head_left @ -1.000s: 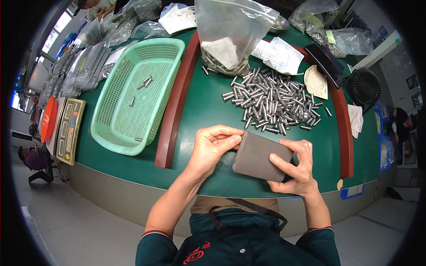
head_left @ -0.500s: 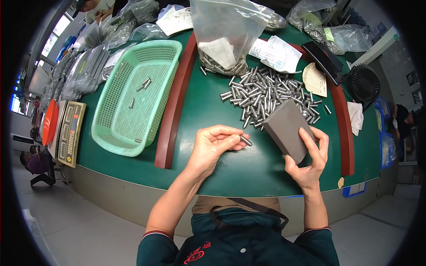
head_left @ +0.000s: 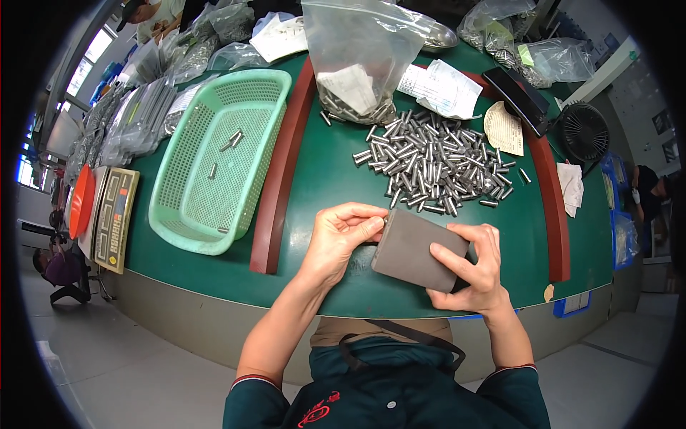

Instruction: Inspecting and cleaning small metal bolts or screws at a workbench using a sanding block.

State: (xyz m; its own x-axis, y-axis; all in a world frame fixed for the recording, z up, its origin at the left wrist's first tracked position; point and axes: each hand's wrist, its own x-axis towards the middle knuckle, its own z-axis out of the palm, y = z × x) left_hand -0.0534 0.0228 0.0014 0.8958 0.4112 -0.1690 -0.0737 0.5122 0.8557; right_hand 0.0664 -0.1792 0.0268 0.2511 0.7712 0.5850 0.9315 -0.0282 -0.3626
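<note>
My right hand (head_left: 475,268) grips a flat dark grey rectangular block (head_left: 411,250) just above the near edge of the green table (head_left: 314,179). My left hand (head_left: 343,236) pinches a small metal pin (head_left: 384,222) against the block's left edge, fingers closed on it. A loose pile of several short silver metal pins (head_left: 436,161) lies on the table beyond both hands.
A light green plastic basket (head_left: 221,157) with a few pins stands at the left. A clear bag of pins (head_left: 357,57) sits behind the pile, beside papers (head_left: 439,86). A counting scale (head_left: 114,218) is far left, a small black fan (head_left: 582,132) far right. Dark red strips (head_left: 282,164) cross the table.
My right hand has brought the grey block back from the pile toward me and laid it flatter. My left hand now presses a pin against its left edge.
</note>
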